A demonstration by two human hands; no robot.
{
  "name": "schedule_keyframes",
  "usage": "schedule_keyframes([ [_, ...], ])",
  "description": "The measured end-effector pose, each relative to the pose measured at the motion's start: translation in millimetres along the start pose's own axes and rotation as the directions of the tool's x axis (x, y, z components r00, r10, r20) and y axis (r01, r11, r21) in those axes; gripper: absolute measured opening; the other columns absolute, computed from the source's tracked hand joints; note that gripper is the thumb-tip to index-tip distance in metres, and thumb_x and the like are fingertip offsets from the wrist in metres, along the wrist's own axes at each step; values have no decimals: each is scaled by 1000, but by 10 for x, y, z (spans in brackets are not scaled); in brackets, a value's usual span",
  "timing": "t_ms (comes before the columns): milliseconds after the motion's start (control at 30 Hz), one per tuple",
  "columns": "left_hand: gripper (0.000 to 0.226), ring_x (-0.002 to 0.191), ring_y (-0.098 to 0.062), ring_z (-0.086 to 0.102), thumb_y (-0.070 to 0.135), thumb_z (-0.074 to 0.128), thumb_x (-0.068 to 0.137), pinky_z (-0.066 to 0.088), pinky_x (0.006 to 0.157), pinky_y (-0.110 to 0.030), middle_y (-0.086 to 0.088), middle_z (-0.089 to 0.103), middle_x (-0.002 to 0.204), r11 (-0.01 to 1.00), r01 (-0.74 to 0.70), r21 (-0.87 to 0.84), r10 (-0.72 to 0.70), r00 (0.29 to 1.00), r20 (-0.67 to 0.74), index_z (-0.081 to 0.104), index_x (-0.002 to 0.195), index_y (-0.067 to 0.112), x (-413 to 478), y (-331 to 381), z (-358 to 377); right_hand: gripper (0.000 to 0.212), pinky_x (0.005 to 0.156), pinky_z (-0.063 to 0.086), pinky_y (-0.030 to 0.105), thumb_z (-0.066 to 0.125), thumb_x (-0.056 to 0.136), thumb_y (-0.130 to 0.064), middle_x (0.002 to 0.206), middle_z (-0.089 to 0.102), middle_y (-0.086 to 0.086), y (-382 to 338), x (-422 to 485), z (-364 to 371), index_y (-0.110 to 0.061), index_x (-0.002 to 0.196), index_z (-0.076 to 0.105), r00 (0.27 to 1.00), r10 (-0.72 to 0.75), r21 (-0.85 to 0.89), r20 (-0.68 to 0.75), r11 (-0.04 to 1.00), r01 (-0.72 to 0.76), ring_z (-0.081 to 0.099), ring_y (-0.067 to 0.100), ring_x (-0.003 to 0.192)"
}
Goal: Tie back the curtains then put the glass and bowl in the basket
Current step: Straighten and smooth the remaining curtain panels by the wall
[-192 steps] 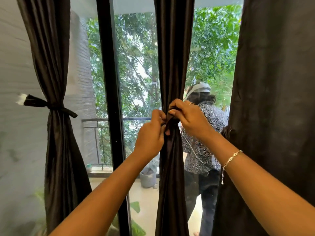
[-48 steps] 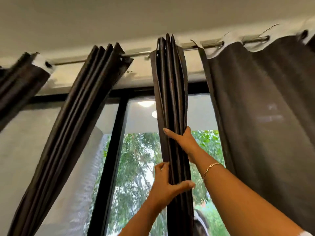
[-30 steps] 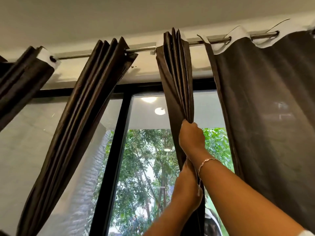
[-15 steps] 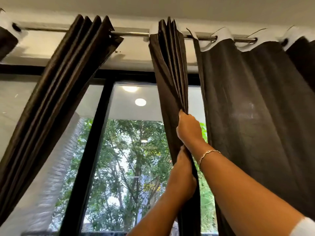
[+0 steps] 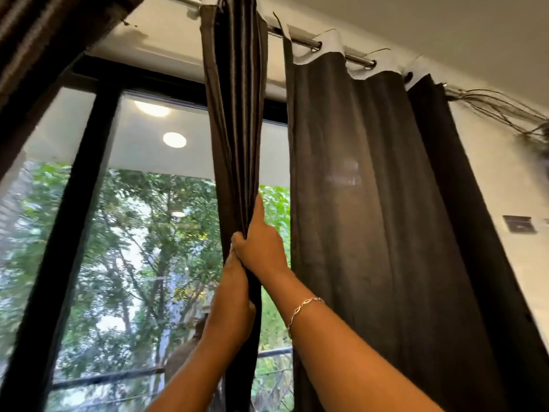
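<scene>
A dark, gathered middle curtain [image 5: 236, 114] hangs in tight pleats from a metal rod [image 5: 300, 40]. My right hand [image 5: 261, 245] grips its folds at about mid height, thumb stretched up along the cloth. My left hand [image 5: 234, 298] holds the same bundle just below, wrapped round it from the left. To the right a wider dark curtain [image 5: 371, 203] hangs spread out and loose. A third gathered curtain [image 5: 35, 40] slants across the top left corner. Glass, bowl and basket are out of sight.
A black window frame post [image 5: 68, 221] stands left of the middle curtain, with glass and green trees behind. A balcony railing [image 5: 113, 379] shows low down. White wall with a small dark plate [image 5: 520, 223] lies at the right.
The view has swung right and slightly down, so the rod now runs off the top. Both hands stay on the middle curtain, the right thumb now stretched upward.
</scene>
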State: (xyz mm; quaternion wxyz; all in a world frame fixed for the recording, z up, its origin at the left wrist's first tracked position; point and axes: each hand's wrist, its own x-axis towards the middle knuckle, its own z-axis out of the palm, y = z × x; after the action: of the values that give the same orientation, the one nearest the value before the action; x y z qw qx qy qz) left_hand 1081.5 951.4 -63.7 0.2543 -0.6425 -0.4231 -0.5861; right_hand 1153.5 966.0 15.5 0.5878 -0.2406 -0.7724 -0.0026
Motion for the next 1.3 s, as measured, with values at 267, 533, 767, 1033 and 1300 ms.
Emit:
schedule_keyframes([
  [267, 88, 143, -36, 11, -18, 53, 74, 17, 117, -44, -22, 3, 154, 974, 140, 179, -143, 990, 6, 0, 143, -5, -416, 173, 79, 71, 115, 17, 35, 40, 94, -48, 154, 23, 14, 511, -674, 52, -14, 149, 13, 995, -6, -95, 96, 995, 15, 20, 25, 143],
  [533, 78, 141, -41, 16, -6, 60, 74, 31, 110, -45, -29, 14, 151, 879, 68, 473, -156, 976, 149, 20, 141, -9, -1348, 181, 244, 66, 117, 4, 37, 32, 96, -45, 156, 2, 19, 940, -1628, 98, -15, 149, 6, 956, 129, -334, 264, 942, -35, -1, 31, 145],
  [767, 73, 125, -43, 45, 9, 79, 59, 36, 100, -51, -30, 47, 134, 782, -42, 622, -193, 932, 306, 51, 125, -6, -2428, 161, 626, 68, 118, 4, 39, 27, 96, -50, 155, 7, 21, 1297, -2671, 99, -13, 149, 6, 903, 223, -451, 367, 892, -37, 4, 33, 145],
  [1033, 67, 143, -38, 8, 13, 55, 86, 7, 116, -46, -27, 11, 152, 772, 59, 633, -487, 694, 530, 22, 143, -2, -3658, 527, 918, 70, 118, 6, 40, 30, 96, -50, 155, 7, 20, 1837, -4132, -206, -12, 149, 5, 753, 390, -504, 530, 859, -90, 4, 33, 145],
  [1300, 65, 145, -32, -6, 26, 39, 96, 1, 119, -40, -20, -6, 155, 735, 179, 654, -653, 445, 612, 5, 147, 5, -4560, 1357, 1538, 71, 118, 5, 38, 29, 95, -52, 156, 4, 19, 2383, -5141, -835, -13, 149, 4, 578, 539, -553, 612, 815, -174, 2, 31, 145],
])
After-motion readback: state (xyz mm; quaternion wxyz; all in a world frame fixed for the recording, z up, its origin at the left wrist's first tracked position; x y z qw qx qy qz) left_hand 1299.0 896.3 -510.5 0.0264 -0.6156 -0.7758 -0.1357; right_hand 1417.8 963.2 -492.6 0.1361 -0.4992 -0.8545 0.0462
